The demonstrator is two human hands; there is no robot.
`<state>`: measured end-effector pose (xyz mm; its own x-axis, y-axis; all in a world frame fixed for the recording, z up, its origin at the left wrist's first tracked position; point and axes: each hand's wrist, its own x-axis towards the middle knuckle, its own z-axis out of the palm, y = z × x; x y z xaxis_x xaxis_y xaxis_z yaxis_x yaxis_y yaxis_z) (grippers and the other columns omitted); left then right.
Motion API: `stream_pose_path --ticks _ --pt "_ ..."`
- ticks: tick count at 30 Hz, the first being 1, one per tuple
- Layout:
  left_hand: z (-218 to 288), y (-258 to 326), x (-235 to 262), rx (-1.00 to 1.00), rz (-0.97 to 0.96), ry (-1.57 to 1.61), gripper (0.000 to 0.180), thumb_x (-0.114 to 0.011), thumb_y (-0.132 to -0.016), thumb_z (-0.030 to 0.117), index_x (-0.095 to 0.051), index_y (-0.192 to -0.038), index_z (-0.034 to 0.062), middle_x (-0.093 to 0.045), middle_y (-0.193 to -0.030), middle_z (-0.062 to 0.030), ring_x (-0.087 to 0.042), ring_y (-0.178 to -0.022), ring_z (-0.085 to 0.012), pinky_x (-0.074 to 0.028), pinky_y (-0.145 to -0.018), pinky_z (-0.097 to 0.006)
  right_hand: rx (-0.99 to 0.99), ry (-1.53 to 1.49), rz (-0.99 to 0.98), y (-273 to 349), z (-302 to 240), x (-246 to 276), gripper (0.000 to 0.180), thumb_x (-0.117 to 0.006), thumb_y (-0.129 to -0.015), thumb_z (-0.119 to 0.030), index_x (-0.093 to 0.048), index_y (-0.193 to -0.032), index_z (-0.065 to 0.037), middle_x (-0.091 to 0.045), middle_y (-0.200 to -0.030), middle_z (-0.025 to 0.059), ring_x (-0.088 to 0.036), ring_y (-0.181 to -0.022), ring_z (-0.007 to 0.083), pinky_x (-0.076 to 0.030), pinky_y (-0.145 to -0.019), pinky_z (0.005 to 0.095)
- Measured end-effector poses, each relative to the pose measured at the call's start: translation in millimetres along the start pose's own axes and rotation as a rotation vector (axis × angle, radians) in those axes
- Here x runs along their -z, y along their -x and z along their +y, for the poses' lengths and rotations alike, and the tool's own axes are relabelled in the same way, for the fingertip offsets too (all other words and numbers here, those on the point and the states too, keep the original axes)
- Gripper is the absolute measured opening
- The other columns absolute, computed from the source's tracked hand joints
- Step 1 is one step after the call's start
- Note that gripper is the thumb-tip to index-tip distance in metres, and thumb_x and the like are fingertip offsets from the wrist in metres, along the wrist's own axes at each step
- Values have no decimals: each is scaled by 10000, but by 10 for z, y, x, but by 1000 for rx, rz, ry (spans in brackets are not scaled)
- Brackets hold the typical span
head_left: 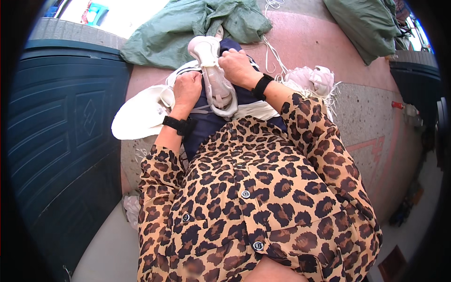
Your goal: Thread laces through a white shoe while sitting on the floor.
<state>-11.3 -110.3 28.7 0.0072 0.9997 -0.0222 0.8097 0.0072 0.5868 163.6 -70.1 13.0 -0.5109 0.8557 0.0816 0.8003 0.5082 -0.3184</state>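
From the head camera, both hands meet over a pale shoe held sole-up above the lap, resting on dark blue cloth. The left hand is curled against the shoe's left side, its fingers folded under so that how tightly they grip cannot be told. The right hand is closed over the upper right edge of the shoe, fingers bent down onto it. Each wrist carries a black band.

Just left of the shoe, partly under the left hand, lies a white floppy piece of material. Another pale shoe sits to the right, near the right forearm, with white laces trailing beside it on the pink stone floor. Beyond the hands a crumpled green sheet lies against the held shoe's far end, and a second green bundle lies well apart at the upper right. A dark blue panelled door fills the left. The leopard-print shirt covers the lower middle and hides the lap.
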Motion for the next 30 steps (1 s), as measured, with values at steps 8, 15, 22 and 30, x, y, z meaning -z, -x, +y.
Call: stream_pose_path --ticks 8,15,22,30 --pt "2 -22 19 -63 -6 -85 177 -547 -758 176 -637 -756 24 -609 -763 -173 -577 -747 -328 -450 -679 -389 -88 -38 -134 -35 47 22 163 -521 -686 -122 -636 -784 -61 -606 -829 113 -573 -847 252 -429 -702 407" --pt "47 -56 -39 -200 36 -307 162 -546 -764 185 -630 -716 54 -606 -745 -138 -558 -745 -304 -432 -674 -407 -170 -160 -230 -101 43 -9 189 -520 -691 -137 -641 -795 -37 -618 -841 155 -597 -830 297 -474 -704 411" --pt "47 -34 -27 -113 67 -256 199 -576 -761 260 -647 -719 78 -611 -753 -114 -533 -774 -286 -408 -675 -411 -223 -128 -255 -108 28 -4 236 -514 -712 -160 -649 -847 -22 -620 -877 193 -610 -841 323 -489 -714 400" --pt "309 197 -59 -69 16 -465 315 -568 -778 300 -608 -912 17 -617 -837 -100 -509 -873 -282 -412 -682 -442 -98 -63 -123 -41 19 -135 164 -534 -682 -136 -645 -761 -46 -615 -801 145 -589 -817 290 -485 -661 385"
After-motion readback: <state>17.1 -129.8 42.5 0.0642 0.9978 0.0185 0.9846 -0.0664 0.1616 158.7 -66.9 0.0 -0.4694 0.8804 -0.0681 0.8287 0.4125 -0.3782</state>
